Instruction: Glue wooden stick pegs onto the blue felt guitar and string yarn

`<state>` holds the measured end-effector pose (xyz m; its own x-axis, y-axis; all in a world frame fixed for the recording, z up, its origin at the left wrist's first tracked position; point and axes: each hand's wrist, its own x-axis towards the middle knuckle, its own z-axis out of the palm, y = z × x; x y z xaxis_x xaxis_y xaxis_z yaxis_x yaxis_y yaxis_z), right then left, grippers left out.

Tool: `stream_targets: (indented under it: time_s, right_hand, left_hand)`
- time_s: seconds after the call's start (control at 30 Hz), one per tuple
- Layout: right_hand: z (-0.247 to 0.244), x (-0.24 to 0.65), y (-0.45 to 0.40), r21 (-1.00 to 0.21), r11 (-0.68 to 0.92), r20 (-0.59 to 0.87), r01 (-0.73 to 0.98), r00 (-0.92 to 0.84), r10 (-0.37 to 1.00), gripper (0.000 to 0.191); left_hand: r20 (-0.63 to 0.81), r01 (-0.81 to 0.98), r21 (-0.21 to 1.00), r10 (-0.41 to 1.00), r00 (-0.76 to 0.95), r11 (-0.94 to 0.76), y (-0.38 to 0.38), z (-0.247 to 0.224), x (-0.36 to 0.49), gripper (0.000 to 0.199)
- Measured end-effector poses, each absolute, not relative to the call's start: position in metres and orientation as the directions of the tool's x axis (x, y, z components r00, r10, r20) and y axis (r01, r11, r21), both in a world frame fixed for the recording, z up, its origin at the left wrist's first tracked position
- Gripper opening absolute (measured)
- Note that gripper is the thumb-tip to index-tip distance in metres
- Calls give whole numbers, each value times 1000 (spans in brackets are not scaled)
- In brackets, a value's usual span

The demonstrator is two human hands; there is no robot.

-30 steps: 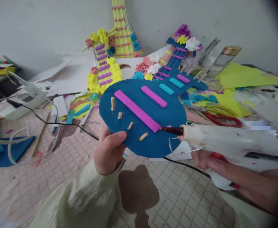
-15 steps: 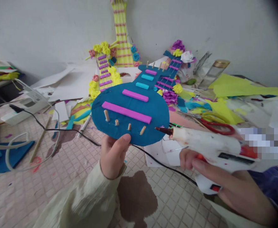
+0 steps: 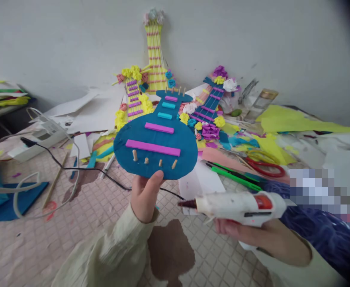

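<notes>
Held up in front of me is a blue paper-covered toy guitar [image 3: 133, 133], gripped at its lower edge by my left hand [image 3: 145, 195], thumb on the front face. Purple and light-blue strips cross its body and neck. Several short wooden pegs [image 3: 161, 162] stick out near the bottom, and more stand at the head end. My right hand [image 3: 246, 235] is wrapped round the handle of a white hot glue gun [image 3: 225, 205]. The gun's dark nozzle points left, below and apart from the guitar's lower right edge.
Against the wall lean a tall yellow toy guitar [image 3: 154, 52] and two smaller decorated ones. Red-handled scissors [image 3: 270, 169], a green utility knife [image 3: 237, 177], paper scraps and a glass jar [image 3: 262, 103] lie to the right. A power strip [image 3: 34, 145] and black cord lie left.
The glue gun has moved down and left, its nozzle now lower and away from the guitar's face. The guitar has turned slightly, its head shifting left. The camera view has tilted up a little.
</notes>
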<state>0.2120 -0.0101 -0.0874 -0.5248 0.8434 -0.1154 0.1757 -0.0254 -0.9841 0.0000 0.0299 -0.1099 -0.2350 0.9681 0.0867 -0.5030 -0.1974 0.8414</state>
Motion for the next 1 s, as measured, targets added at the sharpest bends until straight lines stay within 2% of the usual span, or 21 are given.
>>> stream_targets:
  time_s: [0.07,0.17,0.27,0.33,0.47,0.63,0.77,0.9,1.0]
  right_hand:
    - [-89,214,-7,-996,-62,-86,63,-559,825,19]
    - [-92,215,1,-974,-59,54,-218,-478,877,28]
    - [-94,214,10,-840,-70,95,-537,-272,958,19]
    - [-96,214,15,-784,-63,50,-618,-164,985,14]
    - [-102,211,20,-765,-86,-31,-638,-97,995,15]
    - [-115,208,18,-768,-46,15,-638,-91,996,19]
    - [-120,200,8,-742,-43,-14,-669,-48,999,21]
    - [-122,193,-6,-739,-42,1,-672,-63,998,25]
    - [-120,187,-18,-734,-18,20,-678,-48,999,25]
  left_hand:
    - [55,-559,811,973,-226,-175,32,-107,1,33]
    - [0,-619,775,980,-199,-126,36,-109,2,38]
    - [-58,-658,751,989,-133,-45,43,-116,4,34]
    - [-104,-683,729,992,-68,30,48,-121,5,28]
    - [-240,-687,692,968,69,220,58,-131,9,22]
    - [-355,-628,684,922,155,370,62,-141,13,22]
    - [-445,-525,666,847,291,530,57,-139,11,17]
    - [-474,-411,689,800,368,598,43,-131,8,12]
    - [-440,-316,751,796,415,580,19,-124,7,15]
